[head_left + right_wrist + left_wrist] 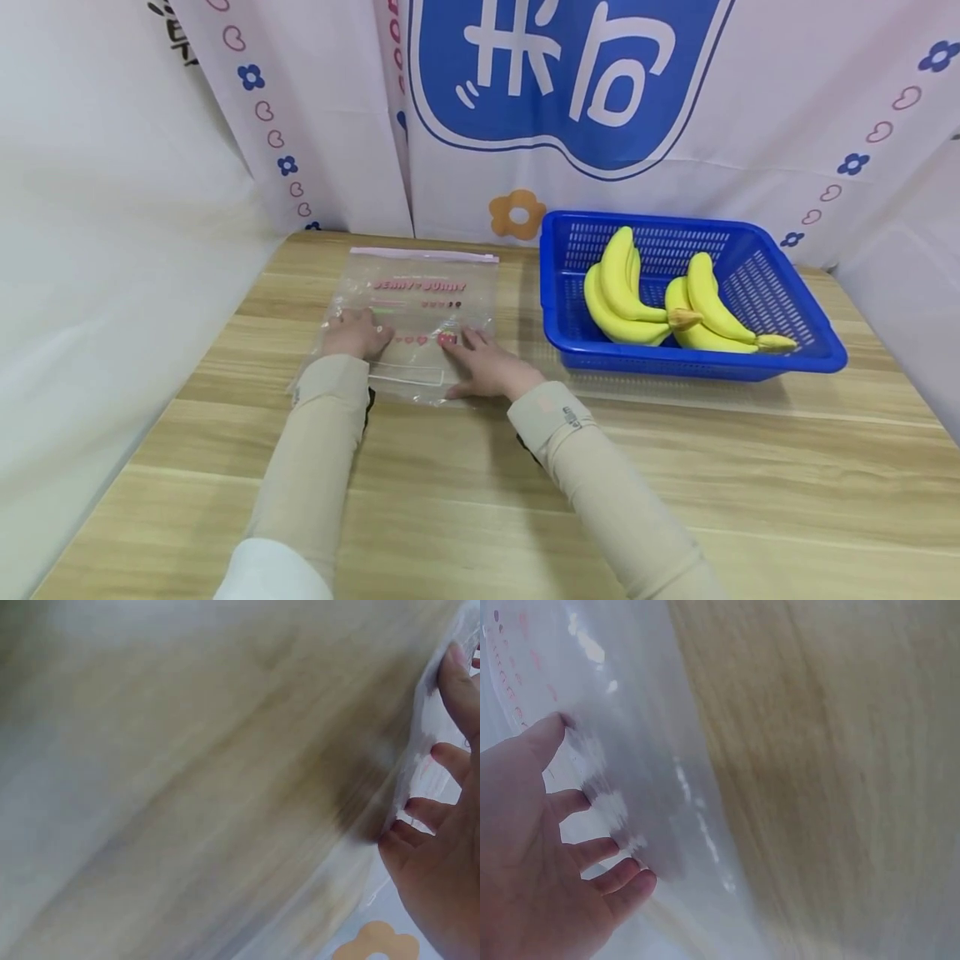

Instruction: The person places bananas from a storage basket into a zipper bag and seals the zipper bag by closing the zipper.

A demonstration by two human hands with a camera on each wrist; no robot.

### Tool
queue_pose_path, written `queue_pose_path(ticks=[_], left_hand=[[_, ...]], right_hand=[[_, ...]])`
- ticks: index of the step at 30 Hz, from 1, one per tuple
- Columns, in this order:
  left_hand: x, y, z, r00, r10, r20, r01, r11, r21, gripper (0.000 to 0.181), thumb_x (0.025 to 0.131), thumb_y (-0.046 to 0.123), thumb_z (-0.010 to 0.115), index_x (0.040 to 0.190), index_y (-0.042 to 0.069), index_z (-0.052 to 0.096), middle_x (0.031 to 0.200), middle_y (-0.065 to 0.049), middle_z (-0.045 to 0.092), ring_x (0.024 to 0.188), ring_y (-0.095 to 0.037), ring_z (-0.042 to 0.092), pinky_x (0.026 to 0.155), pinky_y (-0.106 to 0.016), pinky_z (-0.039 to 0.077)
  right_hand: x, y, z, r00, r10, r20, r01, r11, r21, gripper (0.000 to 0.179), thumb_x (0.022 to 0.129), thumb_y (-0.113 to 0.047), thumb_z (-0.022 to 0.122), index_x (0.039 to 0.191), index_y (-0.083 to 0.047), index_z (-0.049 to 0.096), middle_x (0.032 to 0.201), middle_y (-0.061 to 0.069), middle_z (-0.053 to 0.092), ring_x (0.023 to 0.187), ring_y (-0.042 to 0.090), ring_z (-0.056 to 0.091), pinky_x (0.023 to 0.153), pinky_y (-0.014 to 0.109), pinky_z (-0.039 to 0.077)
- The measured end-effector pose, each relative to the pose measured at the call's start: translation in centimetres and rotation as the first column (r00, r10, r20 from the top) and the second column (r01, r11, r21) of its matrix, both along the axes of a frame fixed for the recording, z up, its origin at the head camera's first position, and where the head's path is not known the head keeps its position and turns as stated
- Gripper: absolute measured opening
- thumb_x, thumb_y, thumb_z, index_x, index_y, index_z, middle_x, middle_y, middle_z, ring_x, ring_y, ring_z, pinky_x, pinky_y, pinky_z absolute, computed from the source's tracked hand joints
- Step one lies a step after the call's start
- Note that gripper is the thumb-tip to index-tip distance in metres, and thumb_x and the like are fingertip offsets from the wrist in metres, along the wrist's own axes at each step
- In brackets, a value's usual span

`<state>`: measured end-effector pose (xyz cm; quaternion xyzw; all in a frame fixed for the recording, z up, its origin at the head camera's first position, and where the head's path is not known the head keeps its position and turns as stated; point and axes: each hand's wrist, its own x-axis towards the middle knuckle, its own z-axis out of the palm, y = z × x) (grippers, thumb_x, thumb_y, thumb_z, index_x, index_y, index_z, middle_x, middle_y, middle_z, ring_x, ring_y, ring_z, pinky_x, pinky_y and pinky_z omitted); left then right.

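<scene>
A clear zip bag (420,287) with a pink zip strip and red printing lies flat on the wooden table, its zip end away from me. My left hand (356,335) rests on the bag's left part, fingers spread, as the left wrist view shows with the hand (547,832) against the shiny film. On the lower right part of the bag lies my right hand (491,367), thumb and fingers apart. In the right wrist view that hand (442,847) touches the bag's edge with its fingertips. Neither hand grips anything.
A blue plastic basket (693,365) stands at the back right of the table (465,508). Inside are two bunches of bananas, one on the left (622,292) and one on the right (708,308). A printed cloth (465,183) hangs behind the table's far edge.
</scene>
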<state>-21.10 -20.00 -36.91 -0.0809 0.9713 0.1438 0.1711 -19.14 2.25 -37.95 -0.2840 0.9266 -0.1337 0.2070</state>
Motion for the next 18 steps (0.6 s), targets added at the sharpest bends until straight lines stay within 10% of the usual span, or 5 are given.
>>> queue_pose_path(ticks=[18], left_hand=[[0.2,-0.3,0.2,0.996,-0.086,-0.008,0.086,0.996,-0.006,0.067,0.101,0.039,0.038,0.149,-0.004,0.017,0.15,-0.037,0.013,0.138,-0.055,0.015,0.115,-0.062,0.02]], right_hand=[[1.4,-1.6,0.7,0.996,-0.065,-0.056,0.068,0.996,0.062,0.083,0.083,-0.048,0.069,0.15,-0.019,0.03,0.155,0.02,0.026,0.143,0.04,0.027,0.116,0.049,0.031]])
